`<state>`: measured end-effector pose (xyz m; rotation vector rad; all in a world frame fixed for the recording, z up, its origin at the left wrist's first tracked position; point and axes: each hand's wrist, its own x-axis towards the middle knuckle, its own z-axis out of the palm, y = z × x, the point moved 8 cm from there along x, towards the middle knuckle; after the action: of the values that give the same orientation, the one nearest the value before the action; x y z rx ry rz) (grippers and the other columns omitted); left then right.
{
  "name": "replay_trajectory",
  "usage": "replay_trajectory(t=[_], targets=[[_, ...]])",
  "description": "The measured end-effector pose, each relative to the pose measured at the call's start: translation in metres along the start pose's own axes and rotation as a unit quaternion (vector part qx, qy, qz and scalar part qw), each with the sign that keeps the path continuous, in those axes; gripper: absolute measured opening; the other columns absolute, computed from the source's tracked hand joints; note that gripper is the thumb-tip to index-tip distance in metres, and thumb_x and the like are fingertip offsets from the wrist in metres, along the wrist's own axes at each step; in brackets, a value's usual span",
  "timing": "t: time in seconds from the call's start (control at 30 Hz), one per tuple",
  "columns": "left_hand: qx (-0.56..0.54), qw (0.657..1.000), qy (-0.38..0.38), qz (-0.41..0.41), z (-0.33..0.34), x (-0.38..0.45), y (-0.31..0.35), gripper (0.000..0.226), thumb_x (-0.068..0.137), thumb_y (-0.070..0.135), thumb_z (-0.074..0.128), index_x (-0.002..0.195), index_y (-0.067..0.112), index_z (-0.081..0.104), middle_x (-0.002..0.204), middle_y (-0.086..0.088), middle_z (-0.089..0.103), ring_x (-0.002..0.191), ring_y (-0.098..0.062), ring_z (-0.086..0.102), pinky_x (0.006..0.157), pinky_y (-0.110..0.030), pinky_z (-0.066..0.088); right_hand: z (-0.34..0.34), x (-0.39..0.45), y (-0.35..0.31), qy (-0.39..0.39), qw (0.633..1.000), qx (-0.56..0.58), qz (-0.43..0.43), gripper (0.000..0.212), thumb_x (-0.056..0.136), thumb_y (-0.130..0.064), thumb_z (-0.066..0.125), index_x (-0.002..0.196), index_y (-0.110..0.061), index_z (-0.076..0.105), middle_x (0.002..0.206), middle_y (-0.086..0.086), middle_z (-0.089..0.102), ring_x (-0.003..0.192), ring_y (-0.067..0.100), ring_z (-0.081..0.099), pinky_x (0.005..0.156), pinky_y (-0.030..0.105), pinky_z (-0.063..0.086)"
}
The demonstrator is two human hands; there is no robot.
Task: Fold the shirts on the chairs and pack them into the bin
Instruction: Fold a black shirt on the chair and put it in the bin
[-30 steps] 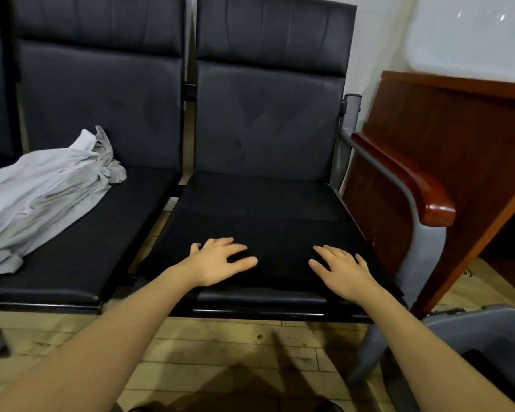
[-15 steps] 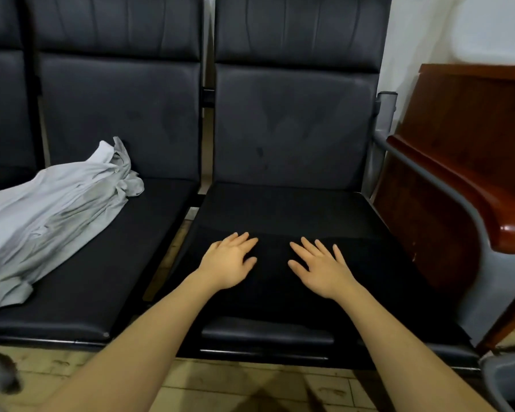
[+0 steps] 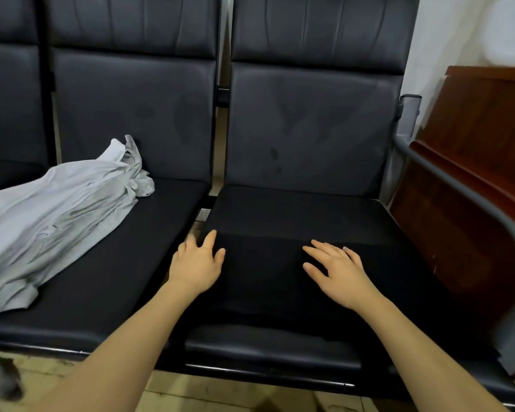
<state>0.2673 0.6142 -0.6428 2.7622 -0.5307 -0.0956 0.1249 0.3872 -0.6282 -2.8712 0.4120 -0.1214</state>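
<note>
Pressing my left hand (image 3: pixel 197 264) and right hand (image 3: pixel 338 270), fingers spread, on black shirt (image 3: pixel 268 263) | grey shirt (image 3: pixel 57 221) lies leftward, left nearer

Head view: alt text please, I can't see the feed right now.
Both hands, left hand and right hand, lie flat with fingers spread on a black shirt laid over the right chair seat. A crumpled grey shirt lies on the seat to the left.
</note>
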Motion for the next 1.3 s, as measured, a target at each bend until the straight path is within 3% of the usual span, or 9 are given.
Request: replay_trajectory(t=[0.17, 0.27, 0.4, 0.53, 0.7, 0.77, 0.83, 1.13, 1.3], targets=[[-0.006, 0.999, 0.04, 0.011, -0.015, -0.011, -0.006, 0.05, 0.097, 0.035, 0.046, 0.144, 0.031, 0.03, 0.131, -0.007, 0.048, 0.12, -0.028, 0.045, 0.1, -0.046, 0.034, 0.016, -0.001, -0.025, -0.026, 0.999, -0.009, -0.03, 0.051, 0.101, -0.047, 0.03, 0.15, -0.038, 0.018, 0.158, -0.014, 0.015, 0.146, 0.008, 0.007, 0.117, 0.03, 0.007], [-0.068, 0.994, 0.079, 0.043, -0.023, -0.013, -0.005, 0.047, 0.093, 0.021, 0.056, 0.138, 0.03, 0.043, 0.117, -0.001, 0.056, 0.114, -0.02, 0.051, 0.102, -0.042, 0.03, 0.022, 0.001, -0.037, -0.024, 0.999, -0.017, -0.025, 0.05, 0.101, -0.048, 0.026, 0.15, -0.038, 0.018, 0.158, -0.014, 0.014, 0.147, 0.008, 0.004, 0.117, 0.031, 0.005], [-0.145, 0.977, 0.128, 0.089, -0.039, -0.012, -0.007, 0.043, 0.092, 0.012, 0.055, 0.134, 0.022, 0.051, 0.116, -0.008, 0.058, 0.109, -0.026, 0.055, 0.095, -0.037, 0.043, 0.027, 0.004, -0.053, -0.016, 1.0, -0.014, -0.02, 0.05, 0.101, -0.048, 0.025, 0.15, -0.036, 0.019, 0.159, -0.012, 0.014, 0.147, 0.01, 0.004, 0.117, 0.033, 0.005], [-0.231, 0.943, 0.207, 0.12, -0.073, -0.015, -0.006, 0.047, 0.088, 0.008, 0.061, 0.133, 0.02, 0.053, 0.11, -0.005, 0.061, 0.106, -0.017, 0.056, 0.092, -0.025, 0.042, 0.031, 0.009, -0.074, 0.018, 1.0, 0.019, -0.005, 0.049, 0.101, -0.046, 0.03, 0.148, -0.033, 0.028, 0.157, -0.009, 0.021, 0.146, 0.013, 0.01, 0.116, 0.034, 0.008], [-0.206, 0.924, 0.233, 0.222, -0.085, -0.035, 0.036, 0.048, 0.084, 0.009, 0.066, 0.131, 0.019, 0.055, 0.102, -0.002, 0.064, 0.099, -0.015, 0.061, 0.087, -0.04, 0.052, 0.024, 0.013, -0.079, 0.062, 0.985, 0.158, -0.019, 0.04, 0.099, -0.032, 0.046, 0.137, -0.023, 0.05, 0.146, -0.007, 0.042, 0.138, 0.013, 0.032, 0.113, 0.03, 0.019], [-0.223, 0.917, 0.236, 0.231, -0.089, -0.039, 0.05, 0.048, 0.085, 0.011, 0.066, 0.13, 0.02, 0.056, 0.105, 0.001, 0.065, 0.101, -0.012, 0.061, 0.089, -0.039, 0.052, 0.008, 0.007, -0.068, 0.103, 0.967, 0.234, -0.022, 0.032, 0.096, -0.021, 0.052, 0.127, -0.016, 0.059, 0.133, -0.003, 0.054, 0.126, 0.016, 0.047, 0.108, 0.028, 0.032], [-0.226, 0.914, 0.236, 0.241, -0.092, -0.043, 0.068, 0.045, 0.086, 0.013, 0.065, 0.13, 0.021, 0.056, 0.109, 0.003, 0.065, 0.104, -0.01, 0.059, 0.092, -0.036, 0.051, -0.007, -0.002, -0.049, 0.141, 0.975, 0.167, -0.032, 0.03, 0.095, -0.018, 0.053, 0.124, -0.016, 0.061, 0.126, -0.003, 0.058, 0.118, 0.018, 0.052, 0.102, 0.032, 0.036], [-0.21, 0.911, 0.143, 0.323, -0.056, -0.056, 0.172, 0.045, 0.089, 0.017, 0.063, 0.131, 0.026, 0.054, 0.116, 0.004, 0.064, 0.108, -0.01, 0.059, 0.095, -0.032, 0.048, -0.036, -0.049, 0.077, 0.124, 0.985, -0.026, 0.12, 0.04, 0.097, -0.035, 0.048, 0.135, -0.023, 0.05, 0.137, -0.003, 0.05, 0.125, 0.019, 0.046, 0.103, 0.036, 0.03], [-0.258, 0.905, 0.094, 0.326, -0.033, -0.059, 0.218, 0.044, 0.089, 0.018, 0.063, 0.131, 0.028, 0.054, 0.115, 0.005, 0.062, 0.109, -0.009, 0.056, 0.097, -0.032, 0.047, -0.02, -0.057, 0.094, 0.077, 0.99, 0.023, 0.116, 0.044, 0.098, -0.038, 0.045, 0.14, -0.023, 0.047, 0.149, -0.003, 0.04, 0.139, 0.013, 0.033, 0.113, 0.036, 0.021]])
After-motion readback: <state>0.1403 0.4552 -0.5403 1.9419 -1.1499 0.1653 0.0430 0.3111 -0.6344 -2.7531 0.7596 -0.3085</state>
